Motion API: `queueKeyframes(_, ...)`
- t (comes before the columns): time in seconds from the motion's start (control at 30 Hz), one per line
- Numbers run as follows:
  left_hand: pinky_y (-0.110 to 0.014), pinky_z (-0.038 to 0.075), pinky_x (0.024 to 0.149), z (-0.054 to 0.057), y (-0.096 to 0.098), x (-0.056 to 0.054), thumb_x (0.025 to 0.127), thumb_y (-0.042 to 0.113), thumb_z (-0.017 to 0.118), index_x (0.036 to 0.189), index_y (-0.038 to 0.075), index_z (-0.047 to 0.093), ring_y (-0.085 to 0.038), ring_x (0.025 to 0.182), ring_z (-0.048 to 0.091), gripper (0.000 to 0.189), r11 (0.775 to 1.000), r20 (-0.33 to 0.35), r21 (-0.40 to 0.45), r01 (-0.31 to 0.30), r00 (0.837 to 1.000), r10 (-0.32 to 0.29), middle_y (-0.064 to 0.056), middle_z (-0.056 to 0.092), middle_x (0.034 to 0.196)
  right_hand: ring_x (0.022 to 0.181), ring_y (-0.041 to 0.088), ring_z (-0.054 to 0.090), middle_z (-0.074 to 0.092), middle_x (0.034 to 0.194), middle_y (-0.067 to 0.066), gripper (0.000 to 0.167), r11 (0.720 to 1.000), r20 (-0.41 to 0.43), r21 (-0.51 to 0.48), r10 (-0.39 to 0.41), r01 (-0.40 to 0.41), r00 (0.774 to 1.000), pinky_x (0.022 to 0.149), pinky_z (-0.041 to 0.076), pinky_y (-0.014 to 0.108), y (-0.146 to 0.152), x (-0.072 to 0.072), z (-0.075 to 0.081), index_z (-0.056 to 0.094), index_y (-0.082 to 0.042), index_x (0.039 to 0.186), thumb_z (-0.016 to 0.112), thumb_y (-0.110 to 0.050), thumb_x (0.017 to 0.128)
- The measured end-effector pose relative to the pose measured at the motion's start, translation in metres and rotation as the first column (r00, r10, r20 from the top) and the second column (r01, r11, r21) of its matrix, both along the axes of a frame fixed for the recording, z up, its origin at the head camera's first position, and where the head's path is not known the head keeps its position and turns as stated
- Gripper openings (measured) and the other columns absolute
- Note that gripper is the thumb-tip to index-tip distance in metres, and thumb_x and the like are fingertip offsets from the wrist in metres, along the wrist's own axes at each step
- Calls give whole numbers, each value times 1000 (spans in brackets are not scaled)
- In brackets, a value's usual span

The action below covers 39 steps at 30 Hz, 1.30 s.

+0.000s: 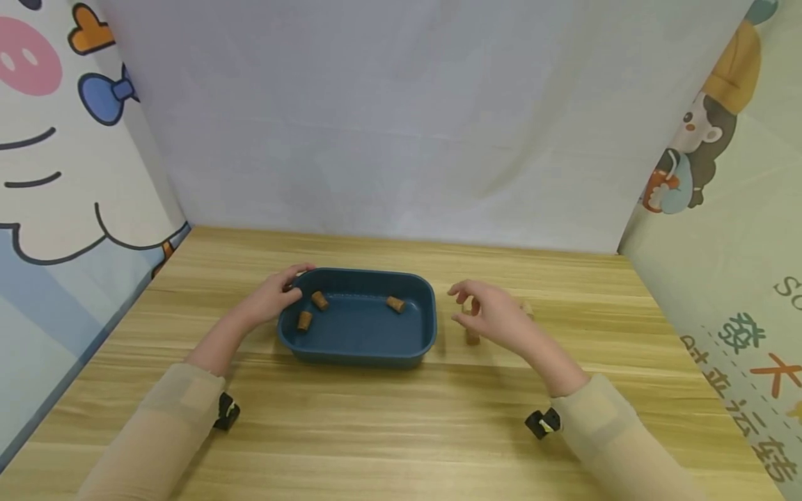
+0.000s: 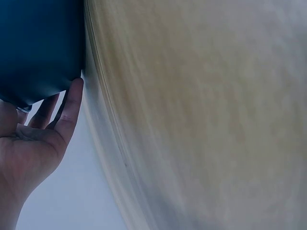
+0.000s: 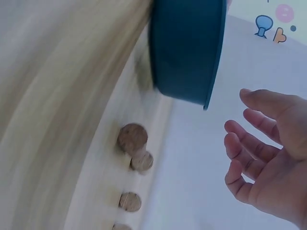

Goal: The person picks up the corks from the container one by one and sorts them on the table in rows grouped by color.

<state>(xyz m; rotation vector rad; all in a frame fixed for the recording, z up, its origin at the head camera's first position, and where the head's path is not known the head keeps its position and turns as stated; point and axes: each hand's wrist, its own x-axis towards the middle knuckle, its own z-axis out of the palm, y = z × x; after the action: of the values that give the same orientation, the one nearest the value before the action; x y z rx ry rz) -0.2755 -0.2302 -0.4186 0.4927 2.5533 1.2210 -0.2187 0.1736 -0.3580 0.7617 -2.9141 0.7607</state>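
A dark blue rectangular tub (image 1: 357, 358) with rounded corners stands on the table, with three corks inside: two near its left end (image 1: 319, 300) and one toward the right (image 1: 395, 304). My left hand (image 1: 269, 299) holds the tub's left end, thumb at the rim and fingers along the outer wall; the left wrist view shows the fingers (image 2: 72, 108) against that wall. To the right of the tub, my right hand (image 1: 495, 313) hovers with loosely bent fingers and nothing between them. Several corks (image 3: 133, 139) stand on the table beneath it, partly hidden in the head view.
The wood-grain table (image 1: 376, 431) runs to a white cloth backdrop (image 1: 401, 125). Printed cartoon curtains hang at the left (image 1: 56, 195) and right (image 1: 720, 278). A small black device (image 1: 542, 423) sits at the right wrist, another (image 1: 227, 410) at the left.
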Motion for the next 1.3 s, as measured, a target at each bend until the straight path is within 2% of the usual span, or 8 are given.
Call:
queueKeyframes(0.23, -61, 21, 108, 1, 1, 1, 99, 9, 36, 150, 12, 25, -46, 140, 14, 52, 1000, 1, 15, 3, 1000, -3, -22, 14, 155, 75, 21, 54, 66, 104, 9, 34, 999, -28, -23, 37, -38, 999, 61, 42, 29, -24, -11, 0, 63, -8, 118, 69, -18, 86)
queueKeyframes(0.47, -61, 21, 108, 1, 1, 1, 100, 9, 36, 150, 12, 24, -47, 140, 14, 52, 1000, 10, 5, 5, 1000, -5, -23, 13, 155, 83, 25, 56, 65, 112, 9, 37, 992, -13, 36, 125, -124, 992, 69, 44, 33, -46, -26, -11, 62, -8, 122, 68, -19, 88)
queueKeyframes(0.67, -61, 23, 107, 2, 1, 1, 100, 10, 36, 150, 13, 24, -47, 139, 15, 52, 1000, 18, 5, -1, 1000, 0, -24, 14, 155, 97, 22, 59, 65, 106, 5, 33, 981, -28, 94, 174, -171, 984, 81, 48, 37, -62, -39, -21, 64, -11, 118, 70, -18, 87)
queueKeyframes(0.83, -61, 22, 107, 1, 0, 1, 100, 9, 35, 150, 13, 24, -46, 140, 15, 52, 1000, 18, 12, 0, 1000, 0, -23, 14, 155, 95, 20, 58, 67, 102, 3, 31, 969, -51, 147, 206, -196, 977, 83, 48, 36, -75, -48, -26, 65, -12, 116, 70, -19, 86)
queueKeyframes(1.07, -61, 22, 107, 2, 0, 2, 100, 10, 36, 150, 14, 24, -47, 139, 15, 52, 1000, 15, 0, 4, 1000, -4, -23, 13, 155, 93, 22, 61, 70, 100, 5, 29, 941, -71, 274, 228, -201, 971, 83, 50, 36, -91, -55, -31, 67, -9, 114, 68, -19, 87)
queueKeyframes(1.3, -61, 22, 108, 1, 0, 1, 100, 10, 36, 151, 13, 24, -47, 139, 15, 52, 1000, 15, -3, 5, 1000, -5, -22, 13, 156, 91, 23, 59, 68, 100, 5, 32, 913, -54, 382, 180, -146, 982, 77, 50, 35, -97, -54, -34, 65, -12, 119, 68, -21, 88)
